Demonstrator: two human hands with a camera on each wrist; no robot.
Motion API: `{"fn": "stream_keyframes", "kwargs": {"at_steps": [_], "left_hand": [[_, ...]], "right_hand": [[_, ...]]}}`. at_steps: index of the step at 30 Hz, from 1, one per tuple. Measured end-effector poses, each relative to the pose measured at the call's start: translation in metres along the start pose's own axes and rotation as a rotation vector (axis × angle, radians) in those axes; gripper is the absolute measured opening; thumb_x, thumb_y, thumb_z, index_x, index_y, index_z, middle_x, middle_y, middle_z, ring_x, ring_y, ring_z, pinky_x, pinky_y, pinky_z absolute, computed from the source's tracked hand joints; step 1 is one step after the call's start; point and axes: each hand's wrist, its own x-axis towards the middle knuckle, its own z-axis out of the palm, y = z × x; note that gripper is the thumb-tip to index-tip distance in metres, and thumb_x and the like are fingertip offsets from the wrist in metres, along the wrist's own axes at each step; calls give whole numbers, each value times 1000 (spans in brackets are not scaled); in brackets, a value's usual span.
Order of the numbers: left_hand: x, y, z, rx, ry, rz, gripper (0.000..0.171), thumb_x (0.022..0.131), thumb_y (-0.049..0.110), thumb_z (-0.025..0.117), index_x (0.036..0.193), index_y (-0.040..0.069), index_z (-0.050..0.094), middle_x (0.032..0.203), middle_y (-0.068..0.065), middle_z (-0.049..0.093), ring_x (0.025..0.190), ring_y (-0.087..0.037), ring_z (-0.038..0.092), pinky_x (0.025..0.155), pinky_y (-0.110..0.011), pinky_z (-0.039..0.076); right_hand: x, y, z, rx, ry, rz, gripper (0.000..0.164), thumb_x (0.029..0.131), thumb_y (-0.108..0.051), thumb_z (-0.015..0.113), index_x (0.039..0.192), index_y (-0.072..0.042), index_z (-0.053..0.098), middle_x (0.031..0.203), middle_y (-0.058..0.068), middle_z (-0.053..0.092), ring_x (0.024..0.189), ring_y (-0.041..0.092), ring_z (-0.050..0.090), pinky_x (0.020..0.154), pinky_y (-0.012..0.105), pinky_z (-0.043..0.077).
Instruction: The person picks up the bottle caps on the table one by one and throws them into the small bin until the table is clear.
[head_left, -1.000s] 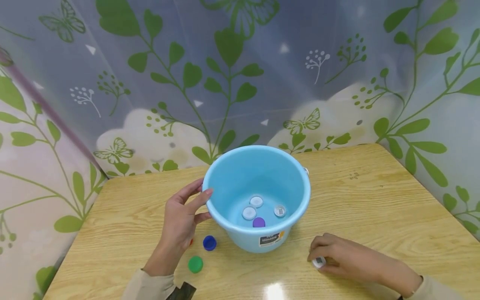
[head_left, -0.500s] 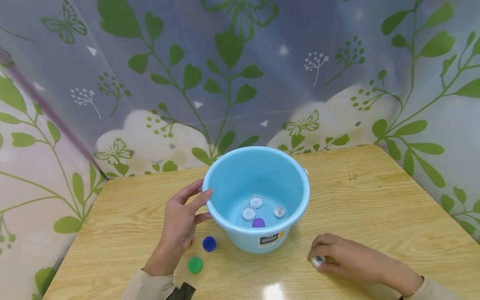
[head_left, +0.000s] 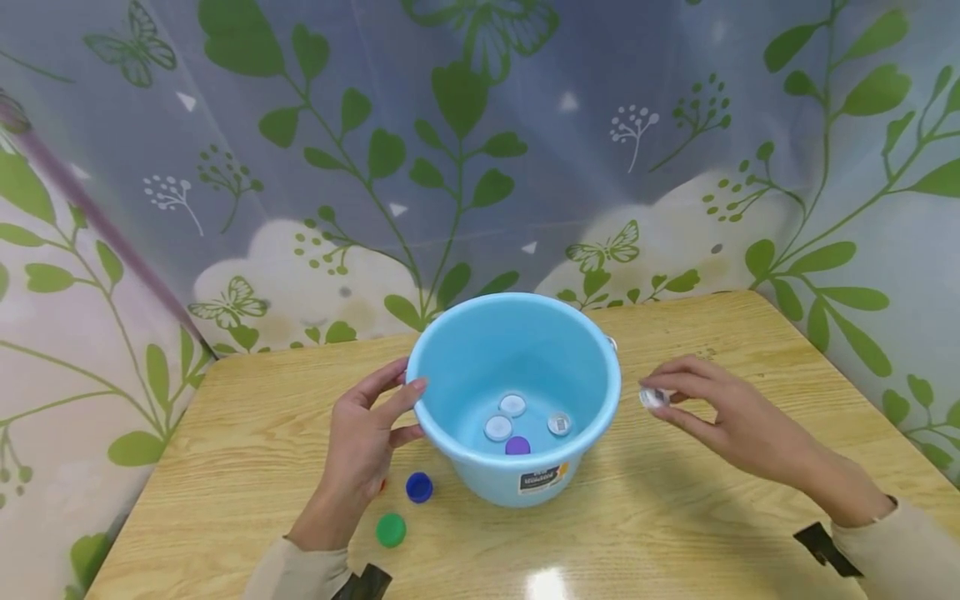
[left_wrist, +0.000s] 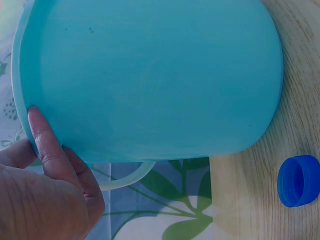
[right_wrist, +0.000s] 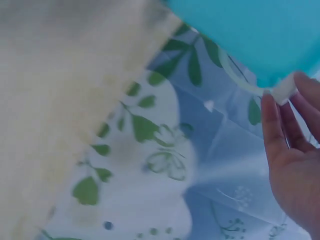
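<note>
A light blue bucket (head_left: 517, 483) stands upright on the wooden table. My left hand (head_left: 360, 442) grips its rim at the left side, thumb over the edge and fingers outside, also seen in the left wrist view. To the right of the bucket, my right hand (head_left: 720, 417) pinches a white bottle cap (head_left: 654, 398) between thumb and fingertips, raised above the table. The right wrist view shows that white cap (right_wrist: 285, 89) from the side, blurred. Inside the bucket lie two white caps (head_left: 498, 427), a whitish cap with a dark square mark (head_left: 558, 423) and a purple cap (head_left: 517, 446).
On the table (head_left: 750, 358), left of the bucket, lie a blue cap (head_left: 419, 487) and a green cap (head_left: 391, 530). A sliver of a red-orange thing (head_left: 383, 484) shows beside my left wrist. A leaf-patterned curtain (head_left: 480, 208) borders the table behind and at the sides.
My right hand has lifted the white cap off the table and carried it up and away from me, to the right of the bucket's rim. The left hand has stayed on the rim.
</note>
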Motion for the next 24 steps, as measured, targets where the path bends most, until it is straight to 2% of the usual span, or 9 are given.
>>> {"fn": "stream_keyframes", "kwargs": {"at_steps": [4,10,16,19,24], "left_hand": [[1,1,2,8,-7,10,40,85,9,73,124,3,62,112,-10,50,89,-28,65,59,-29,59],[1,2,2,30,-7,1,42,85,11,74,125,3,61,113,-10,48,90,-27,65,62,-32,60],[0,2,0,28,14,4,41,85,11,74,123,3,62,112,-10,49,88,-26,66,61,-31,60],[-1,1,0,28,5,10,43,84,10,74,124,1,61,111,-10,49,88,-25,65,60,-31,60],[0,-1,1,18,4,12,41,84,10,74,122,2,62,109,-10,50,90,-26,64,59,-30,59]], "right_hand": [[28,-2,-17,-22,113,-68,42,76,11,74,115,-4,66,115,4,58,97,13,57,79,16,53],[65,-8,-25,-32,159,-91,41,77,7,75,116,-5,66,113,4,58,95,12,60,80,16,53],[98,-15,-9,72,107,-92,32,86,-4,71,117,-6,64,114,2,57,98,14,59,82,22,54],[110,-16,1,124,62,-57,28,90,-12,68,117,-6,64,113,2,58,100,15,59,83,25,55],[121,-13,16,175,-6,13,33,93,-22,66,121,-6,61,115,3,59,101,17,61,88,31,54]]}}
